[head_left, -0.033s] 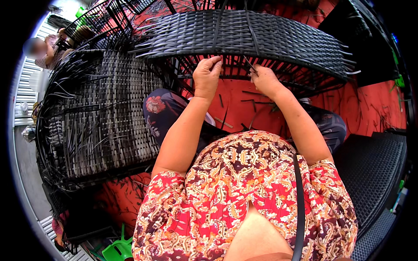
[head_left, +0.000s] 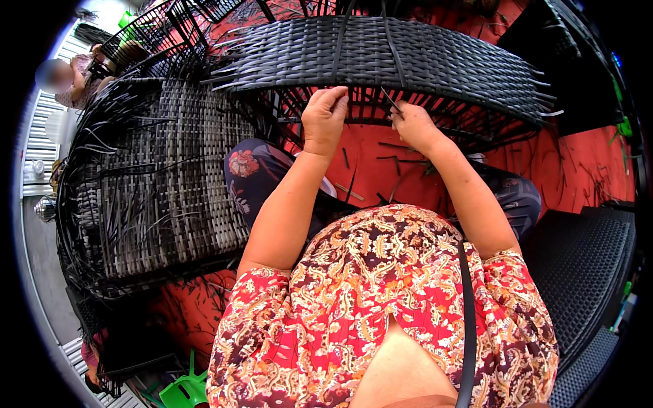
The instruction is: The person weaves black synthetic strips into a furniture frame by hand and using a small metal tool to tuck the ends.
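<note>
A dark woven rattan panel, curved and tightly plaited with loose strip ends bristling along its edges, lies in front of the person with its long axis running left to right. The left hand is closed, pinching its near edge. The right hand grips a thin black strip slanting up into the weave.

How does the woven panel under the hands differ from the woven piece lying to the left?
The woven panel is plain black; the woven piece on the left mixes grey and black strips. The panel is raised, with red floor showing beneath its edge, while the left piece lies low beside the person. The left hand and right hand work at the panel's near edge; nobody touches the left piece. Both have loose strip ends sticking out.
</note>
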The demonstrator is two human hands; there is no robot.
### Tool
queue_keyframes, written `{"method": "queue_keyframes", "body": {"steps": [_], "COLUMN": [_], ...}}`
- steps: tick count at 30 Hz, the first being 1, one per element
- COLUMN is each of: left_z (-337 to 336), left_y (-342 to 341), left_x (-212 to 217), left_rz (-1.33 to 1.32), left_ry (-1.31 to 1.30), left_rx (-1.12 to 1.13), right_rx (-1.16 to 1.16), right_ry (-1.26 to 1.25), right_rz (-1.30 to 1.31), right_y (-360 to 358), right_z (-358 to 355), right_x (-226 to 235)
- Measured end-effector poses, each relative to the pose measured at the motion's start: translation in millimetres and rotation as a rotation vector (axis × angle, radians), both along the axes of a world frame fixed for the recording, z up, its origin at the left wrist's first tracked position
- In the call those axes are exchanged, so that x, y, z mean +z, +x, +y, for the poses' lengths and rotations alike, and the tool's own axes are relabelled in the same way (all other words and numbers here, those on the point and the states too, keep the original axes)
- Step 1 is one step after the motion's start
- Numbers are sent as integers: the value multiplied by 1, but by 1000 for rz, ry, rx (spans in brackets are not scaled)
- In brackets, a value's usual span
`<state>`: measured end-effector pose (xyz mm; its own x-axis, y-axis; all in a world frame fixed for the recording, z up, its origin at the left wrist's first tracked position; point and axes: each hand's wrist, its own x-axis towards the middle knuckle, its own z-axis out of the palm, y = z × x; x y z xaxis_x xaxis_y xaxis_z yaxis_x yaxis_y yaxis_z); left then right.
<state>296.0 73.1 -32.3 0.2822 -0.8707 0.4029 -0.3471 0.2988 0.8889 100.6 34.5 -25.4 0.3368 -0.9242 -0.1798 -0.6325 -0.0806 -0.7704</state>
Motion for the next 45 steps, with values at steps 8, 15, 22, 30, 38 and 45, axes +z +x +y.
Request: {"method": "queue_keyframes", "body": {"steps": [8, 15, 22, 30, 38, 45], "left_z": [-32, -55, -73, -96, -99, -84], "left_y": [26, 50, 58, 51, 78, 68], "left_x": [44, 59, 82, 120, 78, 71], "left_rz": [-977, -1186, -1234, -1188, -802, -560], "left_ry": [-412, -367, -168, 496, 338, 384], "left_rx": [-45, -341, -562, -915, -816, -693], "right_rx": [10, 20, 86, 22, -18, 42], "right_ry": [144, 44, -349, -171, -189, -402], "right_rz": [-52, -111, -7, 95, -84, 74], "right_y": [-1, 7, 13, 11, 2, 2], "right_z": [-2, -5, -11, 5, 3, -8], "right_x": [11, 1, -11, 18, 35, 71]}}
